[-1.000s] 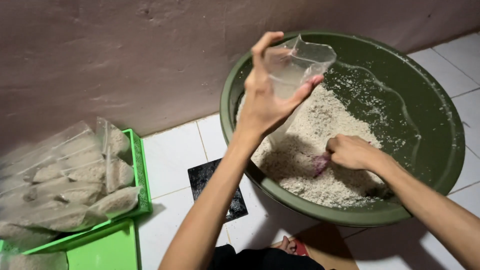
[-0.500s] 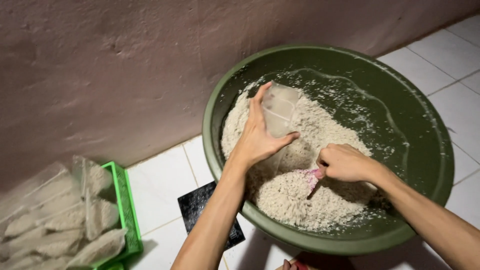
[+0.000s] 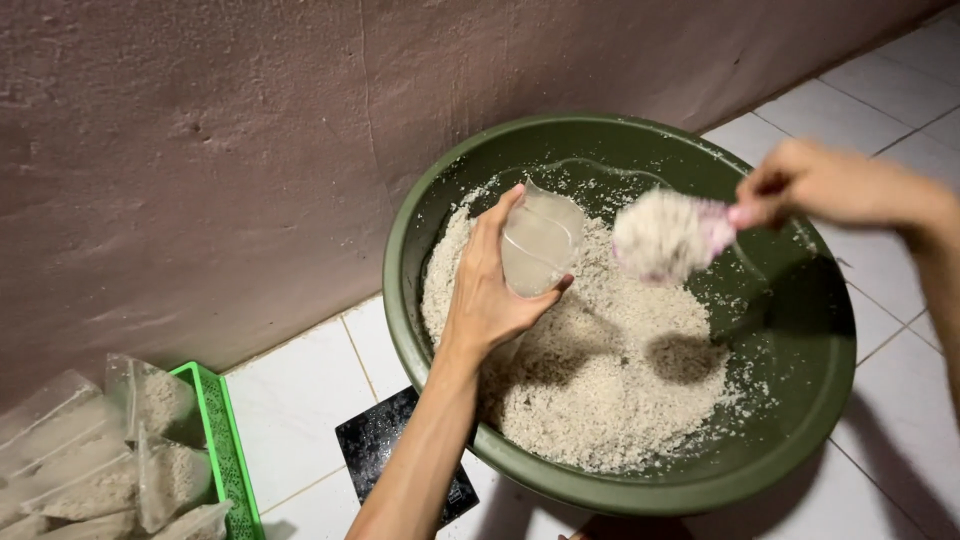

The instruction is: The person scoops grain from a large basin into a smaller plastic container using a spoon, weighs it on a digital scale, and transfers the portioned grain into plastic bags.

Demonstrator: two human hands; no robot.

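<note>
Looking down from the head camera, you have one large green basin on the white tiled floor against a rough wall, and it holds a broad heap of pale rice grains banked toward its near and left side, with loose grains scattered over the bare far wall. Your left hand reaches in over the near rim, wrist straight and thumb toward the wall, fingers curled around one small clear plastic bag; the bag stands mouth-up just above the rice. Your right hand comes in from the right, closed on the handle of one pink scoop, which is heaped with rice and blurred, held above the basin just beside the bag's mouth.

At the lower left, one bright green basket holds several filled clear bags of rice; the count is unclear since the frame cuts them off. One dark flat square object lies on the tiles between basket and basin, partly under your left forearm.
</note>
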